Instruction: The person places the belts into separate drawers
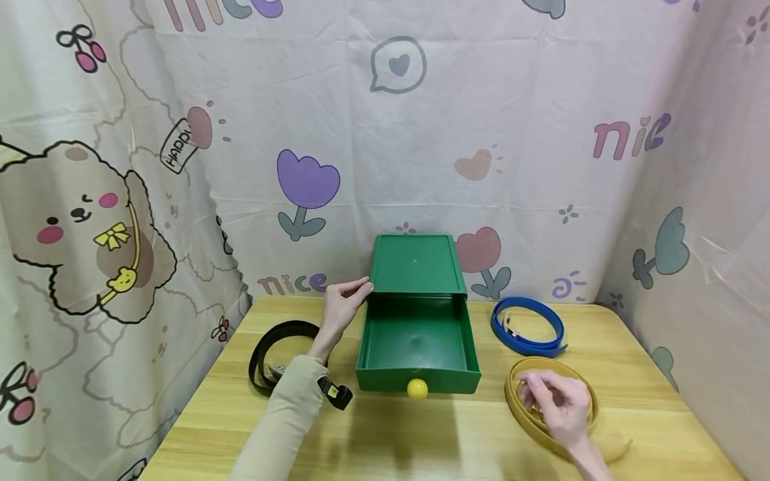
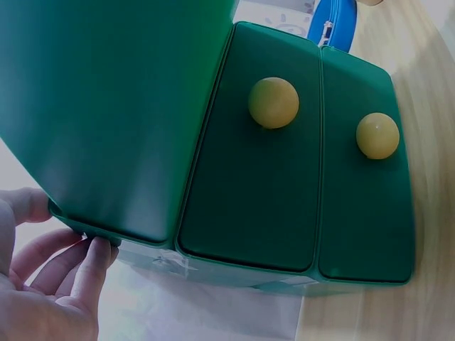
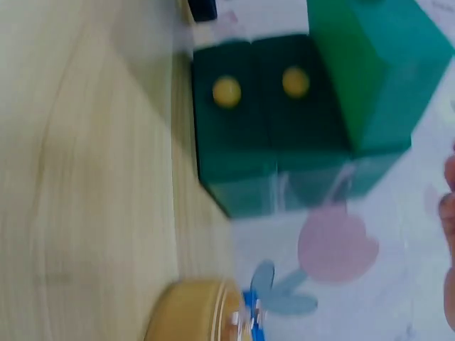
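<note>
A green drawer cabinet [image 1: 415,262] stands at the back of the table, its top drawer [image 1: 416,341] pulled out with nothing inside. A yellow round knob [image 1: 418,389] sits on that drawer's front. My left hand [image 1: 343,308] grips the cabinet's upper left edge, thumb and fingertips [image 2: 96,259] at the corner. My right hand [image 1: 561,404] hangs over a coiled tan belt [image 1: 519,415], fingers loosely curled and holding nothing. In the right wrist view, that belt appears at the bottom, apart from the fingers at the right edge.
A coiled black belt [image 1: 255,361] lies left of the cabinet, partly behind my left wrist. At the back right is a coiled blue belt [image 1: 556,327]. Two closed drawers with yellow knobs [image 2: 274,103] sit below the opened one. Printed curtains [image 1: 415,147] hang behind and beside the table.
</note>
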A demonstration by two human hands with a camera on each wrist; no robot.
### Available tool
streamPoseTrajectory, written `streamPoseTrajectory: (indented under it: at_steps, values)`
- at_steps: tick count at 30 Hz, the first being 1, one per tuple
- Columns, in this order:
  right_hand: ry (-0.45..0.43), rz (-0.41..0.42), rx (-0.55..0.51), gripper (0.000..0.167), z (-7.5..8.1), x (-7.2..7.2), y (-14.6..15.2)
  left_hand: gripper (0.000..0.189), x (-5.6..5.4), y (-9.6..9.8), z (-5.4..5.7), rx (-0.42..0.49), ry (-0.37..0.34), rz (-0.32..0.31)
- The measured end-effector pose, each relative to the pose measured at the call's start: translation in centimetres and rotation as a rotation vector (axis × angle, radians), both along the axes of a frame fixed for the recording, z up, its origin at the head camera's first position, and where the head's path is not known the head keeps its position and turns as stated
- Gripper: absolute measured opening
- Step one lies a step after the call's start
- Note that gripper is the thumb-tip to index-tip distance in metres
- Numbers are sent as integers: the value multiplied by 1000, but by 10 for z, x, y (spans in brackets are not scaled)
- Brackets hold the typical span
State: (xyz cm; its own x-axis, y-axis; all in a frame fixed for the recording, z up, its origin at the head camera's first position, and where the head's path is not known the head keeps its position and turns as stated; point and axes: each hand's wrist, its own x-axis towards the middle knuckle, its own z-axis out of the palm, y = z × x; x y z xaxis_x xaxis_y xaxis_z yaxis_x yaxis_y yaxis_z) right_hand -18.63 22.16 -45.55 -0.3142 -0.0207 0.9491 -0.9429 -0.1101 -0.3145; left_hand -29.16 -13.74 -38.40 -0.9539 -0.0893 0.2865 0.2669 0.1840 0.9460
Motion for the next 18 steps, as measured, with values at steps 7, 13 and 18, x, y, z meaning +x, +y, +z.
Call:
streamPoseTrajectory:
  at_steps: [7,13,18]
  values:
    - [-428,-277,286,34,-18,1,42,31,1,1,-1,-3,-1,-4]
    - [-750,-457,528,8,-26,1,67,32,1,1,-1,8,11,-3]
    - [-796,-436,666,11,-34,-1,84,31,0,0,0,19,-3,-9]
